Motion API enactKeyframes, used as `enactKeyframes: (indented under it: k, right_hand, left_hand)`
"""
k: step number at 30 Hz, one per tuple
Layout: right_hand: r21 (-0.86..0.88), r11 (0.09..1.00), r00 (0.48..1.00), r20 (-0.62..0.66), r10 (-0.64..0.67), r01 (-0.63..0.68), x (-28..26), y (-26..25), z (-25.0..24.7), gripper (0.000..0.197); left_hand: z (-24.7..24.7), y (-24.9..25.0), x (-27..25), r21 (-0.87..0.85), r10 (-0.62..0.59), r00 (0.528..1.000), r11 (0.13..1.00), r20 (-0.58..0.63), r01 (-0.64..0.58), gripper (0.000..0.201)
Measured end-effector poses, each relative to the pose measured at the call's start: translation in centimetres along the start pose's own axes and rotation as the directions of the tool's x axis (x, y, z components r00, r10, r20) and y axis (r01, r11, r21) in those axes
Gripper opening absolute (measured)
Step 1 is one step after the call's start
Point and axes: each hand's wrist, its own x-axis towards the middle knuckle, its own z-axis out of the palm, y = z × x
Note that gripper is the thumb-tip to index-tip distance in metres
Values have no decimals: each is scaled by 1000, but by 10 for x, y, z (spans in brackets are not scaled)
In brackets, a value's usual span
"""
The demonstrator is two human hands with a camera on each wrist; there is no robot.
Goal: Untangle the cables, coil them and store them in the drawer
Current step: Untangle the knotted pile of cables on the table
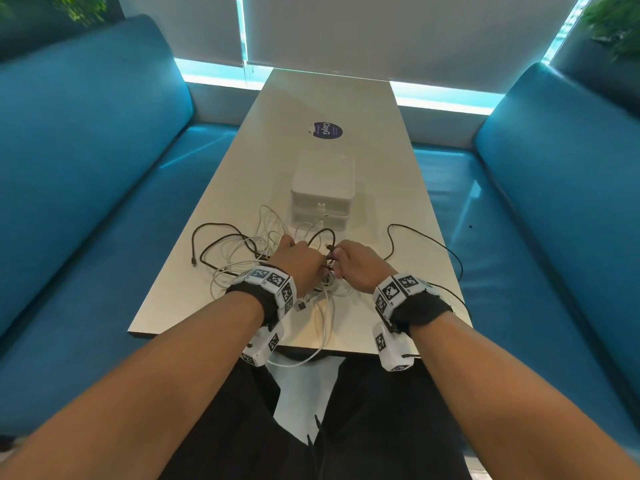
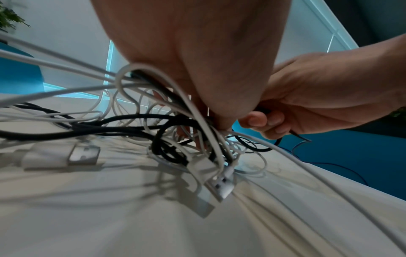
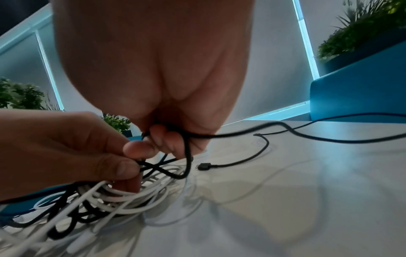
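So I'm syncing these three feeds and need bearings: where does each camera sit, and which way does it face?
Head: worn on the head, looking forward and down the table at the drawer box; both forearms, left hand and right hand show.
Left wrist: under the left hand, looking along it at the white cables; the right hand also shows.
Right wrist: under the right hand, looking at the black cable in its grip; the left hand shows too.
Shared: all three see both hands and the tangle.
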Motion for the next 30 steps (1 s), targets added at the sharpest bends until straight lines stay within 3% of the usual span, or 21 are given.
enactKeyframes:
  k: [4,8,12,15,22,27,30]
  right_hand:
    - [-36,995,992,-85,-91,88,-2,5,-3,26]
    - [-61,991,988,-89,-124,119,-2,7,-2,30]
    - [-66,992,991,-76,-112,107,-3,8,-1,30]
    - [-68,997,984,-173,-35,24,-2,9,-1,30]
    - [-89,993,996,-42,75,-79,0,10,2,48]
    - [-41,990,986,92,138,-135,4,4,6,30]
    - [50,989,987,87,133,-138,2,2,5,21]
  left_hand:
    - [1,0,0,-20,4,1000,1000,-4,-5,34]
    - [1,0,0,-12,8,1000,1000,-3,-8,33]
    - [2,-1,0,3,21,1000,1000,2,-21,33]
    - [2,-2,1,-13,13,1000,1000,-5,-13,34]
    - [1,-2,-1,-40,34,999,999,-10,-34,32]
    - [2,-1,-2,-34,18,999,999,-27,-18,25]
    - [3,-3,-2,-79,4,999,997,-38,-7,26]
